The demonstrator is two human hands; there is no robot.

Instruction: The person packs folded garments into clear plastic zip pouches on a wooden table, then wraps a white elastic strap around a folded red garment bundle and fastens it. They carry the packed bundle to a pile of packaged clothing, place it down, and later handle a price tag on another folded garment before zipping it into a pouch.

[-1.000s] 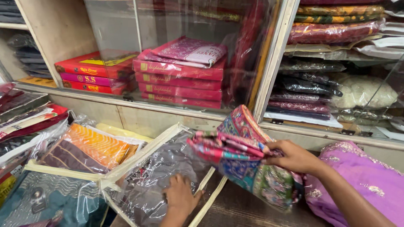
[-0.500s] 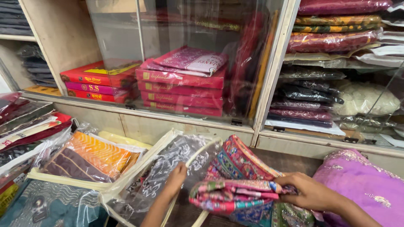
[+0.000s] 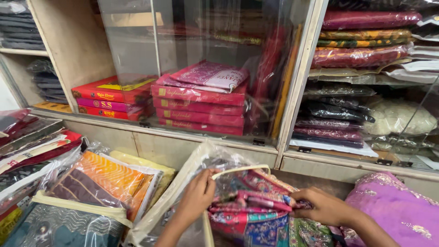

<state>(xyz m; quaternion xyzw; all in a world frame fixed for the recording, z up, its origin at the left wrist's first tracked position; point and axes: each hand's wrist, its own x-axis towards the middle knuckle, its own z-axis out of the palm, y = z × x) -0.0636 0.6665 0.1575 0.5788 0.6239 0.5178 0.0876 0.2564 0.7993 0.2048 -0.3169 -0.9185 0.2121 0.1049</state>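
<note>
Fabric, folded and multicoloured (image 3: 256, 215), sits at the bottom centre, partly inside the mouth of a clear plastic bag (image 3: 192, 183) with cream edging. Left hand (image 3: 197, 197) pinches the bag's cream rim, thumb and fingers closed on the edge, holding the mouth up and open just left of the folded fabric. Right hand (image 3: 320, 206) grips the fabric's right end, fingers curled over the stacked folds and touching them. Fabric shows pink, red, blue and green patterned layers, lying roughly flat, its left part under the raised rim.

Left of the fabric: an orange and brown cloth pack (image 3: 98, 183) in clear wrap, with a yellow pack (image 3: 137, 161) tucked behind it. Below that, a dark teal pack (image 3: 55, 226). Further left, a tilted pile of wrapped red and dark packs (image 3: 27, 142). Right of the fabric, touching the right forearm: purple embroidered cloth (image 3: 398, 210).

Behind the fabric, a wooden cabinet with glass doors (image 3: 292, 91) holds a stack of flat pink boxes (image 3: 201, 103), a red and yellow box stack (image 3: 112, 98) further left, and wrapped cloth bundles (image 3: 361, 50) on the right shelves.
</note>
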